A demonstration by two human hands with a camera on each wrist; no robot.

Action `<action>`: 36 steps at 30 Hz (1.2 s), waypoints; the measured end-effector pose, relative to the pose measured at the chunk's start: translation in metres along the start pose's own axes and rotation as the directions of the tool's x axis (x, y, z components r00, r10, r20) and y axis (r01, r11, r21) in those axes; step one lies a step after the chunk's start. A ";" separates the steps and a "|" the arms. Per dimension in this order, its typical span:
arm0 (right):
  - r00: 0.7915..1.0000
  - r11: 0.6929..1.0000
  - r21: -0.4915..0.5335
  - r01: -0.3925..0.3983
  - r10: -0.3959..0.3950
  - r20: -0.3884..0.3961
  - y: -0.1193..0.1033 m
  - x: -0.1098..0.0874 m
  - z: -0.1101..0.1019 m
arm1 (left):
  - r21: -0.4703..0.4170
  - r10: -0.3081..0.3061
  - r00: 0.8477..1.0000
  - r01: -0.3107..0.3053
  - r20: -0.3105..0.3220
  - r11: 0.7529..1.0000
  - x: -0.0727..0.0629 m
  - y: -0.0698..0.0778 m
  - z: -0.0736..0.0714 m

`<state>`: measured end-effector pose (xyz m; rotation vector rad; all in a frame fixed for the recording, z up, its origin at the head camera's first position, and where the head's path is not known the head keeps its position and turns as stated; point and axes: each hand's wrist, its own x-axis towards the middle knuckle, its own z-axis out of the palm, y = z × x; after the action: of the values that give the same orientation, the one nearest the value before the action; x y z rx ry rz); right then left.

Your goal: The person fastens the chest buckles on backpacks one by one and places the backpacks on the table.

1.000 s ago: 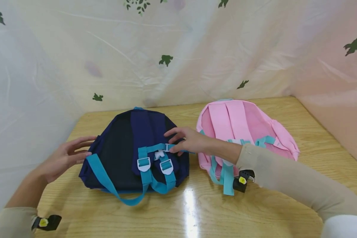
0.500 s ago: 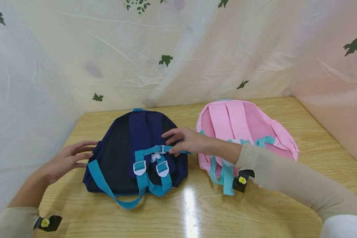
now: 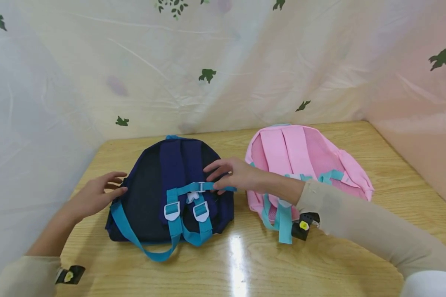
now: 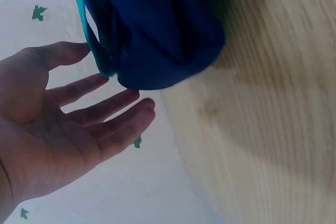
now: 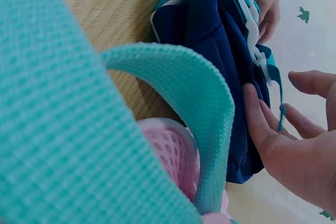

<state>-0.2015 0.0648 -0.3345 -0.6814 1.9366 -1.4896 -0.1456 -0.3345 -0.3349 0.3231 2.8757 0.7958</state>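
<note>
A navy backpack (image 3: 143,198) lies on the table with its black back panel and shoulder straps facing up. Blue webbing straps (image 3: 157,255) with white buckles (image 3: 172,211) cross its lower part. At its left edge is my left hand (image 3: 93,197), fingertips touching the fabric. In the left wrist view the left fingers (image 4: 105,106) reach, spread and loosely bent, to the bag's lower corner (image 4: 163,35). My right hand (image 3: 241,175) rests its fingertips on the bag's right side. From the right wrist view, the right thumb and fingers (image 5: 257,116) stand apart, with a strap end between them.
A pink backpack (image 3: 317,150) with mint straps (image 3: 285,225) lies right of the navy one, partly under my right forearm. The wooden table (image 3: 193,276) meets a pale leaf-patterned curtain (image 3: 152,82) at the back and sides.
The navy backpack has turned slightly, its lower left corner shifting right and toward me. My left hand has moved right along with its edge. The right hand has hardly moved.
</note>
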 end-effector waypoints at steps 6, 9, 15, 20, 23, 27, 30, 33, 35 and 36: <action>1.000 1.000 -0.010 -0.002 0.002 -0.008 -0.002 -0.002 -0.002 | 0.085 0.039 0.996 -0.032 -0.085 0.996 0.007 0.027 0.003; 1.000 1.000 -0.019 -0.001 0.001 -0.009 -0.003 -0.002 -0.002 | 0.087 0.096 0.991 -0.087 -0.098 0.992 0.010 0.043 0.006; 1.000 0.999 -0.037 -0.002 0.001 -0.024 -0.002 -0.002 -0.002 | 0.067 0.246 0.967 -0.242 -0.063 0.968 0.019 0.073 0.013; 1.000 0.999 -0.054 0.006 -0.007 -0.023 0.001 0.000 -0.003 | 0.033 0.331 0.943 -0.331 -0.018 0.943 0.027 0.093 0.022; 0.999 0.997 -0.077 -0.005 0.003 -0.034 0.001 0.002 -0.003 | 0.020 0.376 0.926 -0.376 -0.005 0.926 0.033 0.102 0.027; 0.999 0.995 -0.101 -0.024 0.019 -0.047 0.001 0.008 -0.004 | -0.009 0.431 0.902 -0.431 0.023 0.902 0.040 0.111 0.034; 0.998 0.995 -0.095 -0.035 0.030 -0.048 0.001 0.013 -0.003 | -0.028 0.456 0.889 -0.455 0.050 0.890 0.045 0.115 0.039; 0.998 0.994 -0.095 -0.050 0.045 -0.045 -0.001 0.017 -0.002 | -0.038 0.466 0.881 -0.464 0.078 0.885 0.050 0.118 0.044; 0.997 0.993 -0.092 -0.067 0.064 -0.039 -0.002 0.020 0.000 | -0.041 0.471 0.877 -0.470 0.097 0.882 0.052 0.119 0.046; 0.997 0.993 -0.090 -0.075 0.072 -0.034 -0.003 0.021 0.001 | -0.044 0.474 0.874 -0.472 0.107 0.880 0.053 0.120 0.048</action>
<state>-0.2154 0.0482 -0.3348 -0.6228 2.0416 -1.3815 -0.1676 -0.1978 -0.3171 1.0662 2.7041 0.8334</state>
